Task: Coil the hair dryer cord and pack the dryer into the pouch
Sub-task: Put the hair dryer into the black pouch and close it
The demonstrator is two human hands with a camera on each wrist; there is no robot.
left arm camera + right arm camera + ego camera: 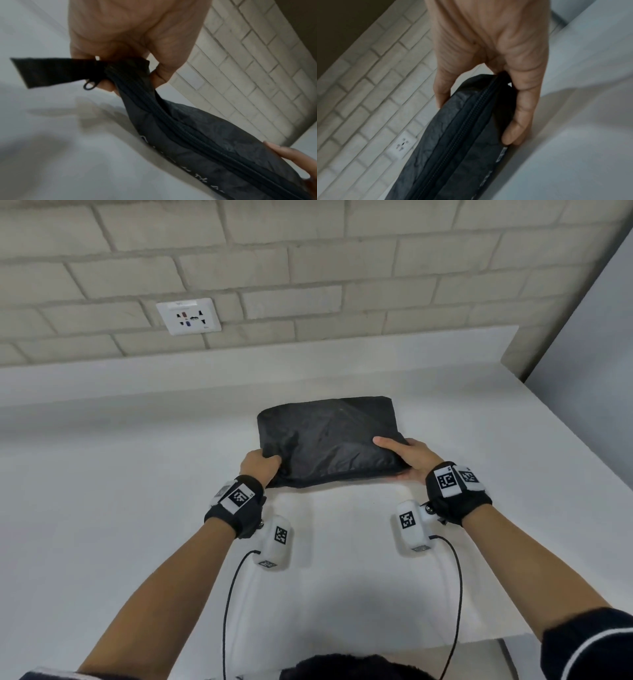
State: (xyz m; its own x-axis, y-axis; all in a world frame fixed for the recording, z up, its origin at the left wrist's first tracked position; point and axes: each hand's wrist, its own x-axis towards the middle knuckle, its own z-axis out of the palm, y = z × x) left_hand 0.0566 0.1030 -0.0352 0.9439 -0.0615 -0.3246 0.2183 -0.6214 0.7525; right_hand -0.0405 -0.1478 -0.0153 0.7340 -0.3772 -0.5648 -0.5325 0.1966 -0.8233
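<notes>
A black fabric pouch [329, 440] bulges over the white counter [120, 474], its zipper [197, 136] closed along the near edge. The hair dryer and its cord are hidden. My left hand [262, 465] pinches the pouch's left end at the zipper, where a black strap tab [51, 71] and the zipper pull [89, 85] stick out. My right hand [407, 458] grips the right end, thumb on top and fingers [518, 121] underneath along the zipper [467, 121] side. The pouch [447, 142] looks slightly lifted at its near edge.
A brick-pattern wall [308, 268] with a white power socket [189, 315] rises behind the counter. A low white ledge [239, 364] runs along the wall. A grey panel [589, 337] stands at the right. The counter's front edge [513, 637] lies near my body.
</notes>
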